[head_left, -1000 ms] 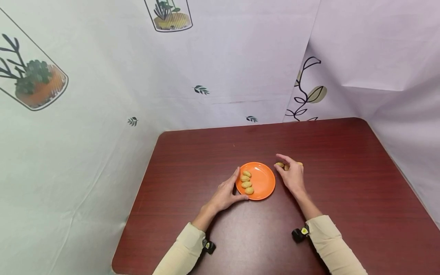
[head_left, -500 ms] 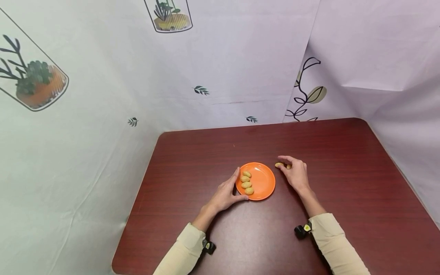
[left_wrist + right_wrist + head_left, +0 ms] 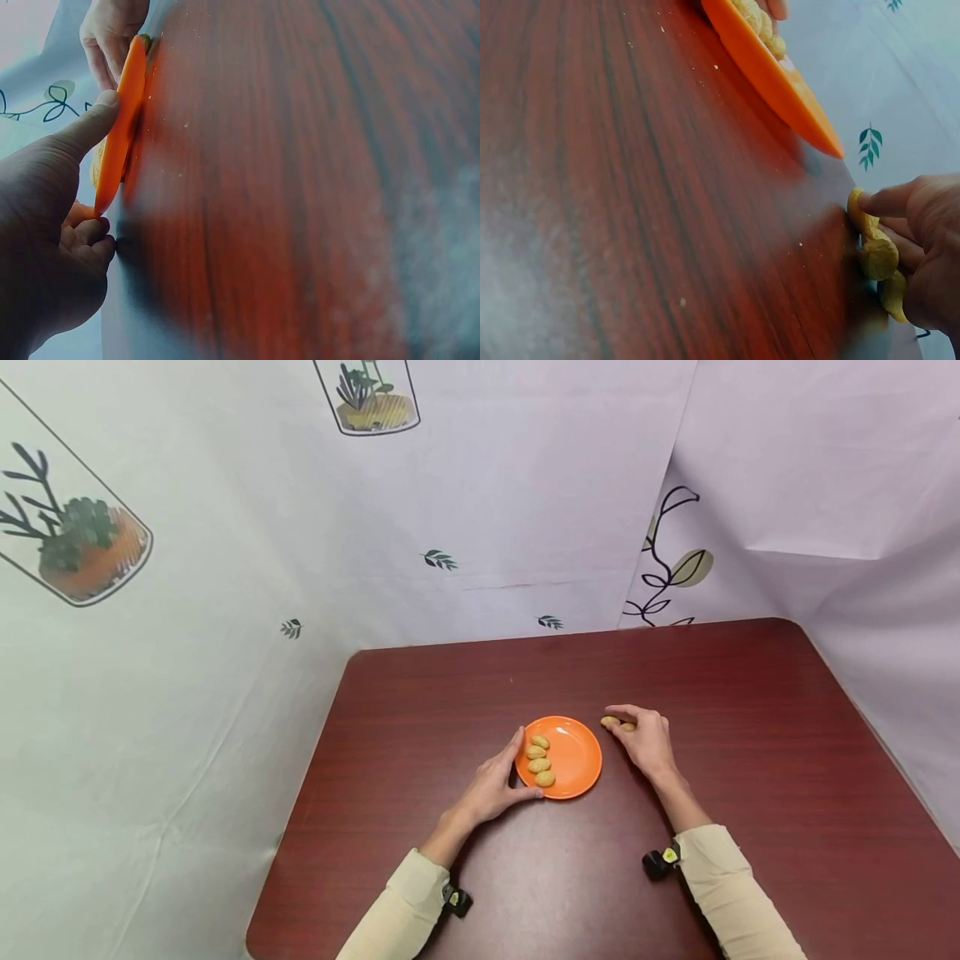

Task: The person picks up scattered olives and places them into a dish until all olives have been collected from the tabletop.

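Note:
Several tan, peanut-like pieces (image 3: 538, 765) lie in a row on the left side of an orange plate (image 3: 576, 762). My left hand (image 3: 483, 792) holds the plate's left edge, fingers at the upper rim and thumb at the lower; the left wrist view shows the thumb on the rim (image 3: 124, 124). Right of the plate, my right hand (image 3: 648, 747) pinches a tan piece (image 3: 608, 722) at the table surface. In the right wrist view the thumb presses that piece (image 3: 859, 210), with two more (image 3: 879, 259) beside it near the palm. The far fingertips are partly hidden.
The dark red wooden table (image 3: 420, 693) has rounded corners. Pale cloth printed with plants (image 3: 487, 502) hangs behind it and along both sides. A small black device sits on each wrist, beside the beige sleeves (image 3: 731, 877).
My right hand has shifted slightly right and now covers the rightmost pieces, which showed past it a second ago. My left hand and the plate have stayed in place.

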Available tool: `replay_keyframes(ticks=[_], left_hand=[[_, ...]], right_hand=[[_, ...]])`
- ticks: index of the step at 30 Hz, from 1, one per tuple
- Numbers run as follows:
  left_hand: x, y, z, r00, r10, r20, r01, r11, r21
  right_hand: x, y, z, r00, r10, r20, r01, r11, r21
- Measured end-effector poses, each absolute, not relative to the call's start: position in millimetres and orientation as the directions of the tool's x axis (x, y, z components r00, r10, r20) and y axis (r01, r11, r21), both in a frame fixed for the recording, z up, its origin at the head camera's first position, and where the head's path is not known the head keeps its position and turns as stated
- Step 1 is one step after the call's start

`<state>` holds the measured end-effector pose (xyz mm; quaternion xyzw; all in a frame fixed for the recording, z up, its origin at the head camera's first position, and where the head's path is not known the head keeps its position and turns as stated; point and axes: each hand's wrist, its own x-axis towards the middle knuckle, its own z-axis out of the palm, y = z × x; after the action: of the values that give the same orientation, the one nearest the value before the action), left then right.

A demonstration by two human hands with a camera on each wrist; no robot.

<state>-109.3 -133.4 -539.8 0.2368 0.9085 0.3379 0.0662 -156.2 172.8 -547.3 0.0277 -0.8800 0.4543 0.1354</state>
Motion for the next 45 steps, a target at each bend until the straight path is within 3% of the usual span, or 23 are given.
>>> replay_keyframes(ticks=[28, 45], left_hand=[[-109, -134, -538, -0.881, 0.472, 0.038, 0.384, 0.667, 0.638], [-109, -132, -539, -0.879, 0.474, 0.050, 0.391, 0.658, 0.644]], right_hand=[[-155, 173, -536, -0.955, 0.138, 0.261, -0.175, 0.449, -0.876], [-154, 143, -533, -0.952, 0.059, 0.301, -0.245, 0.444, -0.862]])
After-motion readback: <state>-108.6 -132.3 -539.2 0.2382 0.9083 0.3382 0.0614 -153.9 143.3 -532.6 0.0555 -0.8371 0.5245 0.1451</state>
